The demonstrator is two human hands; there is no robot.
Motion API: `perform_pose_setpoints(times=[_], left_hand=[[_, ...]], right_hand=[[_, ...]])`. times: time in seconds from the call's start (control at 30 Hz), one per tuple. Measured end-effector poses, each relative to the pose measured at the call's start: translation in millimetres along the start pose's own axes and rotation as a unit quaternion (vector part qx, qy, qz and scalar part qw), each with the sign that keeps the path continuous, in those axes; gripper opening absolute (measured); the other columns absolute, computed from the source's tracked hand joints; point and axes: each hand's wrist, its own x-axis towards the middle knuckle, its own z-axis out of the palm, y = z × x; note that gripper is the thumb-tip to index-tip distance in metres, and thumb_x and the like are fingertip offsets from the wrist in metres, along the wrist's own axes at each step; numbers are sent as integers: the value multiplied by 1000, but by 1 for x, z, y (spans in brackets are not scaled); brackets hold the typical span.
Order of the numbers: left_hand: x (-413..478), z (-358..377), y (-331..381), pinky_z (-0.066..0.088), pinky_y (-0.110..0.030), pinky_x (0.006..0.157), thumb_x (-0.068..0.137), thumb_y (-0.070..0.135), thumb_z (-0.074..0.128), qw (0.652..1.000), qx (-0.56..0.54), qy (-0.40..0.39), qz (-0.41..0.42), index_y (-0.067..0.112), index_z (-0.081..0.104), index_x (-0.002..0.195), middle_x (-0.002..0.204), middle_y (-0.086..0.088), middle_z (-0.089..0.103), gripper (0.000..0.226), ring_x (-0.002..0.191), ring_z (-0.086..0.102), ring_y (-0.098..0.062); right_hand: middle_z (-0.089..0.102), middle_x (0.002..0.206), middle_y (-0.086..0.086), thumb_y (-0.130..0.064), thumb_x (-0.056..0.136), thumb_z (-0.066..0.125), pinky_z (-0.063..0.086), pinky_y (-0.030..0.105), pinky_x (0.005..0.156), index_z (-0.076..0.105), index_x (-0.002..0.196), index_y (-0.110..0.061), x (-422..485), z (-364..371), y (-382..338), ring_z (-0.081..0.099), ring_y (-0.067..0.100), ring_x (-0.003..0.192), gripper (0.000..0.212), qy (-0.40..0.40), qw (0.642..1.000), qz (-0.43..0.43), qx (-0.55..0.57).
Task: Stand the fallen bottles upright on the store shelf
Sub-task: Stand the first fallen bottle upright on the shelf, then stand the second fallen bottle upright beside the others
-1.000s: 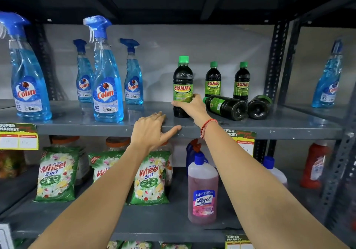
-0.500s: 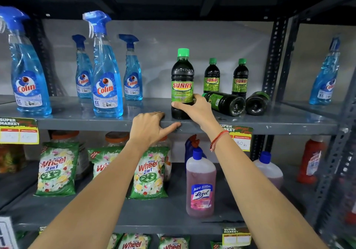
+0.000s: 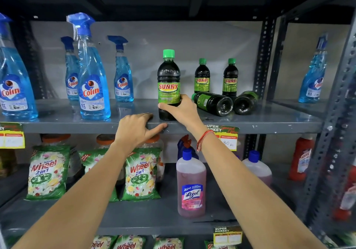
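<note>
A dark Sunny bottle (image 3: pixel 168 79) with a green cap stands upright near the front edge of the grey upper shelf (image 3: pixel 269 122). My right hand (image 3: pixel 183 110) is wrapped around its lower part. My left hand (image 3: pixel 134 131) rests on the shelf's front lip just left of it, fingers over the edge, holding nothing. Two more Sunny bottles (image 3: pixel 201 77) (image 3: pixel 230 78) stand upright at the back. In front of them lie two fallen Sunny bottles on their sides, bottoms toward me: one (image 3: pixel 213 103) close to my right hand, the other (image 3: pixel 245 103) further right.
Blue Colin spray bottles (image 3: pixel 92 83) stand along the left of the same shelf, another (image 3: pixel 313 77) in the bay to the right. A perforated upright post (image 3: pixel 264 56) stands behind the fallen bottles. Below are Wheel detergent packs (image 3: pixel 141 173), Lizol bottles (image 3: pixel 190 185) and price tags (image 3: pixel 227 137).
My right hand still grips the upright front bottle, shifting it slightly on the shelf. The view has moved closer. My left hand stays on the shelf edge.
</note>
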Motion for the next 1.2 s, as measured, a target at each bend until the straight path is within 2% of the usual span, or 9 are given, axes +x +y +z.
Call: perform_pose_setpoints(times=[0.1, 0.17, 0.3, 0.4, 0.5, 0.67, 0.8, 0.93, 1.2], left_hand=[[-2, -1, 2, 51, -38, 74, 76, 80, 16, 999, -30, 13, -16, 8, 66, 109, 107, -13, 70, 94, 95, 66, -31], [-5, -3, 9, 50, -42, 81, 84, 67, 29, 995, -59, 67, -49, 4, 62, 115, 113, -18, 67, 78, 102, 63, -32], [6, -7, 50, 45, -38, 67, 89, 38, 46, 974, -87, 205, -26, 4, 61, 108, 99, -16, 64, 42, 87, 58, -28], [29, -6, 94, 50, -37, 62, 89, 34, 44, 981, -101, 153, 56, 4, 63, 100, 93, -13, 64, 37, 81, 58, -26], [48, 4, 126, 50, -38, 59, 88, 38, 40, 989, -92, 73, 92, 2, 65, 101, 90, -13, 66, 45, 79, 61, -30], [51, 25, 144, 38, -30, 52, 92, 50, 27, 996, -77, -7, 34, 8, 68, 90, 83, -8, 69, 59, 73, 63, -27], [47, 26, 143, 20, -27, 42, 94, 55, 25, 999, -38, -24, -1, 13, 67, 77, 67, -6, 65, 61, 59, 58, -25], [46, 28, 141, 23, -28, 45, 89, 58, 14, 999, -32, -15, 23, 15, 67, 78, 66, -7, 67, 69, 58, 59, -26], [44, 28, 142, 19, -29, 45, 87, 59, 8, 999, -33, 15, 28, 18, 71, 89, 71, -6, 70, 76, 62, 62, -27]], right_hand=[[60, 123, 3, -42, 73, 78, 44, 27, 94, 50, 126, -11, 0, -18, -5, 55, 16, 113, 68, -33, 999, -8, 11], [55, 130, 8, -49, 75, 73, 45, 35, 100, 43, 134, -6, 11, -38, -6, 53, 20, 117, 79, 8, 999, -31, 2], [62, 117, 14, -42, 83, 64, 48, 33, 82, 55, 119, -6, 57, -82, 5, 58, 29, 110, 52, 113, 980, -71, -148], [63, 116, 14, -51, 78, 65, 44, 30, 74, 59, 116, -7, 91, -97, 21, 60, 30, 99, 59, -14, 943, 42, -330], [59, 129, 9, -68, 71, 60, 48, 33, 84, 56, 127, -12, 103, -100, 35, 61, 30, 104, 80, -141, 893, 99, -416], [63, 113, 10, -52, 59, 75, 45, 25, 54, 62, 115, -10, 97, -105, 37, 62, 24, 76, 71, -90, 935, 118, -321], [64, 108, 11, -42, 70, 74, 51, 28, 69, 60, 114, -7, 96, -106, 45, 63, 26, 87, 58, -27, 981, 114, -153], [63, 103, 9, -31, 65, 82, 44, 24, 62, 51, 116, -3, 85, -107, 43, 60, 22, 83, 66, 61, 993, 95, 29], [54, 123, 13, -29, 59, 88, 44, 37, 99, 40, 126, -5, 75, -106, 53, 52, 27, 116, 86, 90, 995, 40, 4]])
